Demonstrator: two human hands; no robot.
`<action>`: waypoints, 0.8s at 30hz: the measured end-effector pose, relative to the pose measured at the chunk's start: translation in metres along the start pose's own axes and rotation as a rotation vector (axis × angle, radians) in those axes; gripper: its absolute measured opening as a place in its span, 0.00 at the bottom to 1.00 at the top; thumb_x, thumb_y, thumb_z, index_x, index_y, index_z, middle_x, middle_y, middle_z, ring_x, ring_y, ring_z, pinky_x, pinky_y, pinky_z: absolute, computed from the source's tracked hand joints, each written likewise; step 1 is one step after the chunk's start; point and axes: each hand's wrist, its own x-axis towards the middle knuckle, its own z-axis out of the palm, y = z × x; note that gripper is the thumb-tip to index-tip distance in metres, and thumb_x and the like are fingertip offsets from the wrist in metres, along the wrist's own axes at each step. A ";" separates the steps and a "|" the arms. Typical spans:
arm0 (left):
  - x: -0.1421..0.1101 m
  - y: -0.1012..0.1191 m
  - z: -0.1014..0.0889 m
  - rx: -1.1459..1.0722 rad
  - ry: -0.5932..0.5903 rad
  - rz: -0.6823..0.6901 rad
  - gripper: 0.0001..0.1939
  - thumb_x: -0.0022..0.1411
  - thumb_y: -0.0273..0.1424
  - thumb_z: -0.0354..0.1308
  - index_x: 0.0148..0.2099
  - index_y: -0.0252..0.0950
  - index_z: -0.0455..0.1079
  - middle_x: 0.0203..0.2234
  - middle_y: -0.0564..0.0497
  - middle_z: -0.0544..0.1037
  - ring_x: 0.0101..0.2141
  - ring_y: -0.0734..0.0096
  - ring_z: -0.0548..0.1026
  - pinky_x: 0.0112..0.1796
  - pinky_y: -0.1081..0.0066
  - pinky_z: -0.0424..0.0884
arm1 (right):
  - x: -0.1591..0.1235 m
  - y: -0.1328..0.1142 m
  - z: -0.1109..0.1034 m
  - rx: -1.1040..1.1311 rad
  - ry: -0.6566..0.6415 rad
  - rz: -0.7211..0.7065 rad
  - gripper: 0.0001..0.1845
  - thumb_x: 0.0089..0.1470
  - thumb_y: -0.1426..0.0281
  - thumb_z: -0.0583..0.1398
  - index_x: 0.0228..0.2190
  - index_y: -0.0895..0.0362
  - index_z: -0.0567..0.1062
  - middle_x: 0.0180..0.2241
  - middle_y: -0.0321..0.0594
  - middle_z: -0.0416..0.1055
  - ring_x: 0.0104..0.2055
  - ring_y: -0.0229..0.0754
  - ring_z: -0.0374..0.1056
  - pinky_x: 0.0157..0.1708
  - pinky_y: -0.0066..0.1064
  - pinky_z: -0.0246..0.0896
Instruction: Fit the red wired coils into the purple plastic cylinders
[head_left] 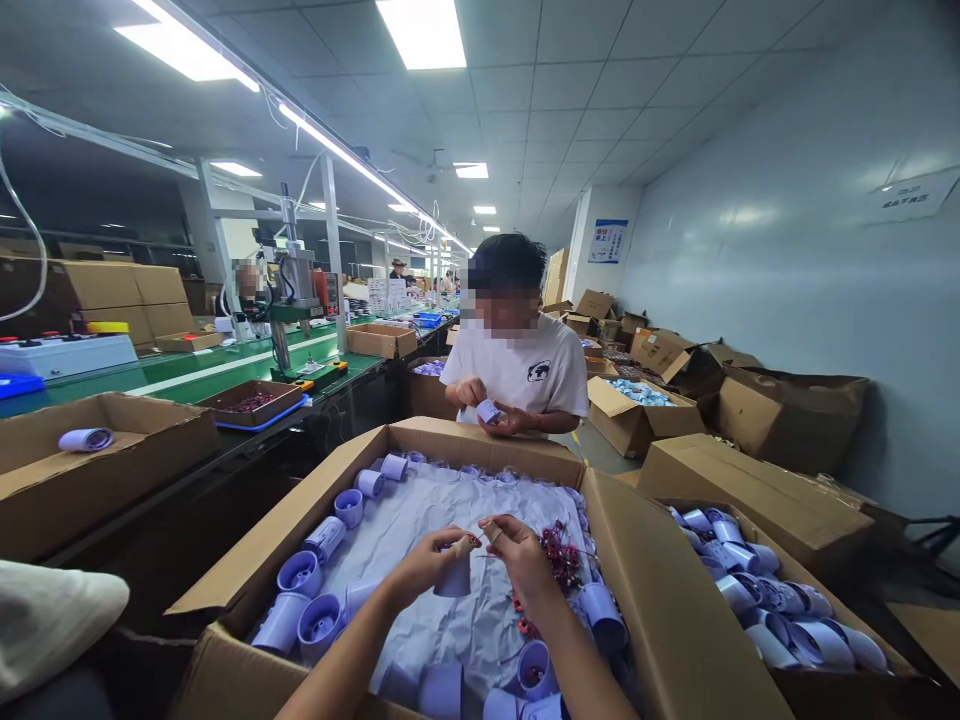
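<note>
My left hand is closed on a whitish-violet plastic cup, held over the big cardboard box. A small red part with a thin wire shows at its fingertips. Close to it on the right, my right hand pinches at the end of the thin wire; what exactly lies between the fingers is too small to be sure. Both hands have tape or covers on some fingers. Beneath my right forearm and beside it lies a heap of small dark-red wired parts on white paper.
More cups line the edges of the open box. Opposite, a person handles a similar cup. A carton of cups stands at right, another box at left. A green workbench runs along the left.
</note>
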 end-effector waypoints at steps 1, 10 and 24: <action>0.000 -0.001 0.000 -0.010 0.012 0.003 0.32 0.50 0.58 0.54 0.38 0.32 0.73 0.32 0.50 0.69 0.33 0.70 0.65 0.33 0.72 0.62 | 0.000 0.000 0.000 0.027 0.030 -0.003 0.19 0.32 0.53 0.68 0.23 0.55 0.78 0.27 0.37 0.74 0.31 0.39 0.65 0.33 0.30 0.58; 0.001 0.000 -0.001 0.009 0.050 0.002 0.32 0.46 0.59 0.55 0.34 0.33 0.75 0.34 0.49 0.67 0.32 0.70 0.65 0.30 0.74 0.63 | 0.003 -0.006 -0.002 -0.044 0.189 -0.092 0.17 0.33 0.56 0.65 0.22 0.56 0.78 0.22 0.37 0.72 0.27 0.41 0.64 0.28 0.31 0.56; -0.005 0.006 -0.006 -0.083 -0.068 -0.031 0.27 0.46 0.55 0.59 0.29 0.33 0.73 0.31 0.52 0.68 0.29 0.73 0.67 0.30 0.74 0.64 | -0.003 -0.022 -0.011 0.063 -0.096 -0.062 0.15 0.30 0.60 0.69 0.14 0.57 0.73 0.16 0.32 0.64 0.23 0.34 0.55 0.27 0.29 0.51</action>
